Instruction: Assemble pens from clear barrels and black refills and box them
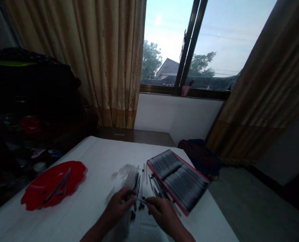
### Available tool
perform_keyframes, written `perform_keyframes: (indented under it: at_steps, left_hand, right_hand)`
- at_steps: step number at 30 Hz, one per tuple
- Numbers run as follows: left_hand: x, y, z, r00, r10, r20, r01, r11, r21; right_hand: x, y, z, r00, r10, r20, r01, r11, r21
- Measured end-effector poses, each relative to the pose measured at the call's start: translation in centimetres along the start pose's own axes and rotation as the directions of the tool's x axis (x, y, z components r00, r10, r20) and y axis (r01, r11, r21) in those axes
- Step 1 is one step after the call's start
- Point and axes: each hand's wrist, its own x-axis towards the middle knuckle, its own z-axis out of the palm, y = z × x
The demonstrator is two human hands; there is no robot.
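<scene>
Near the front of the white table, my left hand [120, 204] and my right hand [161, 211] pinch a thin pale tube [140, 200] between them, one at each end. Beneath and beyond my hands lie dark slim sticks [138, 183] and small black pieces [141, 205]. Many clear tubes [129, 178] are heaped just beyond my left hand. To the right of my right hand, a pink-edged box [187, 212] sits at an angle, holding rows of dark-tipped, pen-like items [183, 181]. More dark sticks [154, 185] lie against its left side.
A red scalloped dish [75, 168] with a few clear tubes [63, 183] stands on the white table [94, 158] at the left. Dark clutter and a large black bag [33, 87] are beyond the left edge. A dark cloth bundle [201, 154] lies past the far right corner.
</scene>
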Motion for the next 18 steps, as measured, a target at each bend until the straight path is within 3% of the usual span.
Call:
perform_keyframes:
  at_steps: [4, 7, 12, 15, 18]
  left_hand:
    - [0.4, -0.8, 1.0, 0.997, -0.076, 0.010, 0.076, 0.968, -0.240]
    - [0.4, -1.5, 1.6, 0.991, -0.130, -0.006, 0.123, 0.948, -0.295]
    - [-0.1, -1.5, 1.1, 0.998, -0.023, -0.056, 0.022, 1.000, -0.021]
    - [-0.2, -1.1, 0.7, 0.996, 0.026, -0.088, -0.013, 0.991, 0.135]
    - [-0.3, -0.8, 0.5, 0.997, 0.058, -0.051, -0.047, 0.979, 0.197]
  right_hand:
    - [0.2, 0.4, 0.6, 1.000, -0.024, -0.005, 0.024, 0.997, 0.071]
    - [0.2, 0.7, 0.6, 1.000, -0.019, -0.016, 0.020, 0.998, 0.068]
    - [-0.1, 0.2, -0.2, 0.997, 0.012, -0.079, -0.011, 1.000, 0.008]
    - [-0.3, -0.5, -0.3, 0.996, -0.035, -0.086, 0.030, 0.998, -0.059]
    - [-0.2, -1.0, -0.2, 0.993, -0.084, -0.087, 0.072, 0.990, -0.124]
